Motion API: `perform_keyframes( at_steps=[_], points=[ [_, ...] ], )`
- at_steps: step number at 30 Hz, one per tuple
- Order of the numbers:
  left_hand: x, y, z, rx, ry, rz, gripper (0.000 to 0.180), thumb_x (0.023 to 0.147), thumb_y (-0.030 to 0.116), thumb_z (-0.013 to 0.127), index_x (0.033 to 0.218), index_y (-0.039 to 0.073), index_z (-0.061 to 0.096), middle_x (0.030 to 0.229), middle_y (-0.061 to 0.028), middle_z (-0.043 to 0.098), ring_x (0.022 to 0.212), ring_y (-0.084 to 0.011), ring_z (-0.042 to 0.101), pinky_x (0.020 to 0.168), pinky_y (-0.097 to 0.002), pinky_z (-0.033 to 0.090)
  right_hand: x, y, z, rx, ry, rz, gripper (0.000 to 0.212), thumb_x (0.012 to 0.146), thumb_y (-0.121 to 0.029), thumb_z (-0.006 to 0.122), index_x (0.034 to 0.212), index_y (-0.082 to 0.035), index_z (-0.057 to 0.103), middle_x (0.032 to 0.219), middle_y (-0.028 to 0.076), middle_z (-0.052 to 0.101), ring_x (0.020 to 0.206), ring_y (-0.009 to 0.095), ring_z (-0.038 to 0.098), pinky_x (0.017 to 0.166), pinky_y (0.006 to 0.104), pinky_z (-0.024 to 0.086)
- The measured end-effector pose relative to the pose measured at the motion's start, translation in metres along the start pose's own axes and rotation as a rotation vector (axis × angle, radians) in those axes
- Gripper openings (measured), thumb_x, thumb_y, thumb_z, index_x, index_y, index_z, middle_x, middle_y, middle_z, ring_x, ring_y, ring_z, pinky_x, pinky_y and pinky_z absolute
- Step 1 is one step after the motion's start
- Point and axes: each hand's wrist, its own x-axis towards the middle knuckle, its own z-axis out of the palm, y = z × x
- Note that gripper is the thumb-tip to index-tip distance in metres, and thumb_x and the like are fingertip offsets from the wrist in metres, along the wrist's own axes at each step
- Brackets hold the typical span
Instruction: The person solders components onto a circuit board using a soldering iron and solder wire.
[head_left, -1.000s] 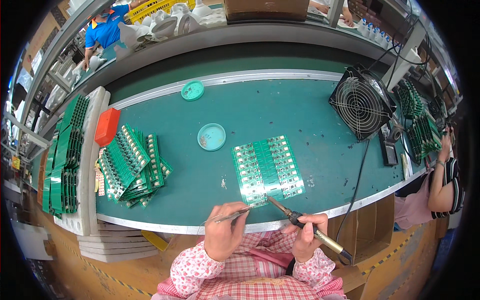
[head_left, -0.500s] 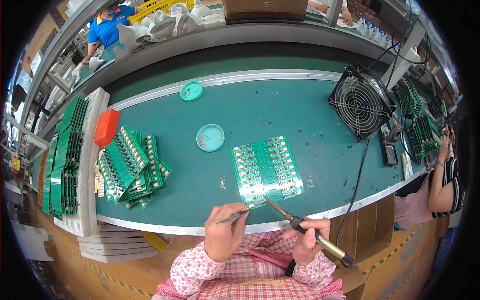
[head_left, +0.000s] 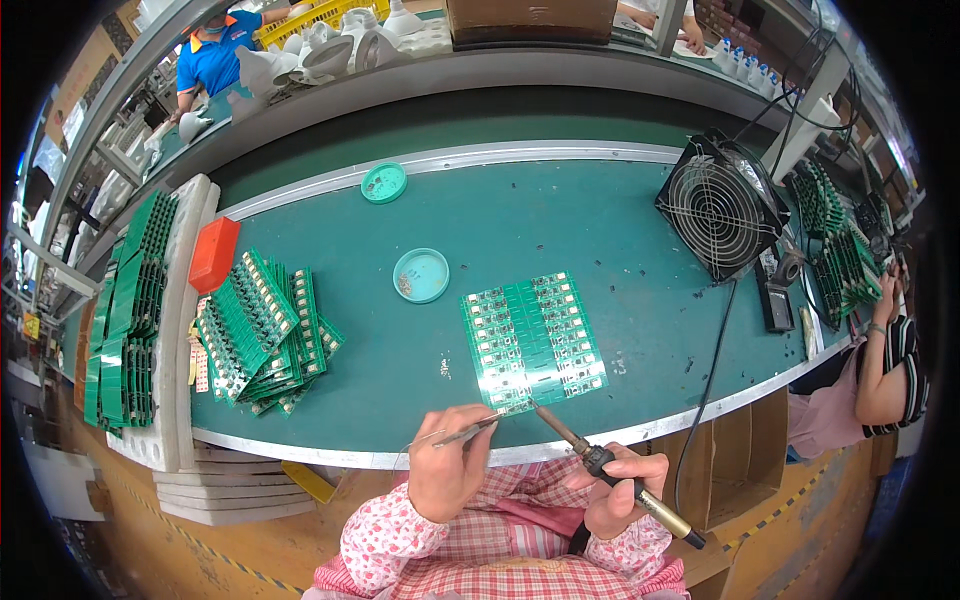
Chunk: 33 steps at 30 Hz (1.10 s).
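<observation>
A green circuit board panel (head_left: 538, 335) with two columns of small components lies flat before me. My left hand (head_left: 448, 478) pinches a pair of metal tweezers (head_left: 466, 435), their tips at the panel's near edge. A thin wire also loops out by these fingers; whether they grip it I cannot tell. In my right hand (head_left: 618, 492) is a soldering iron (head_left: 562, 428), held like a pen and slanting up-left. Its tip is over the near edge of the panel, close to the tweezer tips; contact is too small to make out.
Stacked circuit boards (head_left: 265, 335) and a red box (head_left: 213, 255) are at the left. Two small round dishes (head_left: 421, 276) stand beyond the panel. A black fan (head_left: 715, 205) and an iron stand (head_left: 776, 295) are at the right, with a cable (head_left: 712, 385) crossing the table edge.
My right hand has shifted slightly to the right and down, its fingers a little changed on the soldering iron. The left hand and the panel have hardly moved.
</observation>
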Motion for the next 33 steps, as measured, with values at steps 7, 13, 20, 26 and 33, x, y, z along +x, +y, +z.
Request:
perform_keyframes(
  at_steps=[7, 13, 20, 26, 33],
  points=[
    [0.000, 0.002, -0.001, -0.010, 0.002, -0.011, 0.024, 0.081, -0.005, 0.071, 0.103, 0.003, 0.063, 0.099, -0.0123, 0.070, 0.084, -0.0314, 0.065, 0.074, -0.0378, 0.051, -0.001, 0.004, 0.002, 0.020, 0.011, -0.034, 0.033, 0.102, -0.035, 0.053, 0.106, -0.004, 0.046, 0.066, 0.012, 0.068, 0.056, 0.019, 0.065, 0.052, 0.0292, 0.053],
    [0.001, 0.001, -0.001, -0.007, -0.007, -0.011, 0.025, 0.081, -0.006, 0.071, 0.103, 0.002, 0.063, 0.099, -0.0125, 0.070, 0.085, -0.0312, 0.065, 0.074, -0.0378, 0.051, -0.001, 0.004, 0.005, -0.001, 0.024, -0.016, 0.030, 0.102, -0.032, 0.054, 0.104, -0.003, 0.049, 0.064, 0.012, 0.067, 0.054, 0.019, 0.065, 0.051, 0.0294, 0.053],
    [0.001, 0.002, -0.002, -0.022, -0.005, -0.012, 0.025, 0.081, -0.006, 0.070, 0.103, 0.002, 0.063, 0.099, -0.0125, 0.070, 0.085, -0.0310, 0.065, 0.075, -0.0379, 0.051, -0.021, 0.014, 0.000, -0.074, -0.007, 0.134, 0.020, 0.096, -0.022, 0.057, 0.095, -0.002, 0.057, 0.058, 0.008, 0.065, 0.052, 0.017, 0.067, 0.051, 0.0280, 0.052],
    [0.000, 0.000, -0.002, -0.021, -0.006, -0.016, 0.024, 0.081, -0.005, 0.071, 0.103, 0.002, 0.064, 0.099, -0.0122, 0.070, 0.085, -0.0311, 0.065, 0.076, -0.0377, 0.050, -0.022, 0.019, 0.004, -0.138, -0.032, 0.117, 0.017, 0.095, -0.020, 0.058, 0.094, -0.003, 0.058, 0.059, 0.005, 0.067, 0.051, 0.016, 0.066, 0.051, 0.0284, 0.052],
    [0.000, -0.001, -0.002, -0.028, 0.004, -0.007, 0.023, 0.081, -0.005, 0.071, 0.102, 0.003, 0.065, 0.100, -0.0121, 0.070, 0.085, -0.0305, 0.065, 0.075, -0.0369, 0.050, -0.019, 0.019, 0.003, -0.213, -0.142, 0.007, 0.017, 0.095, -0.019, 0.060, 0.097, -0.003, 0.058, 0.061, 0.005, 0.068, 0.053, 0.018, 0.067, 0.052, 0.0290, 0.053]
  ],
)
